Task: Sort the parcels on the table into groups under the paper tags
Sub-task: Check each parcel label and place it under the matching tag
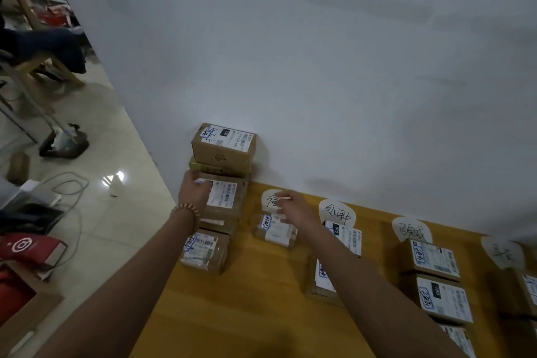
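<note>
Left hand [195, 189] holds parcel [226, 197] on wooden table [261, 288]

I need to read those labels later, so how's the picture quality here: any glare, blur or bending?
Head view: dim overall, one bright glare spot on the floor; its wide-angle lens slants the wall and table edge; the parcel by the right hand is smeared, and fine print on the labels is too soft to read.
</note>
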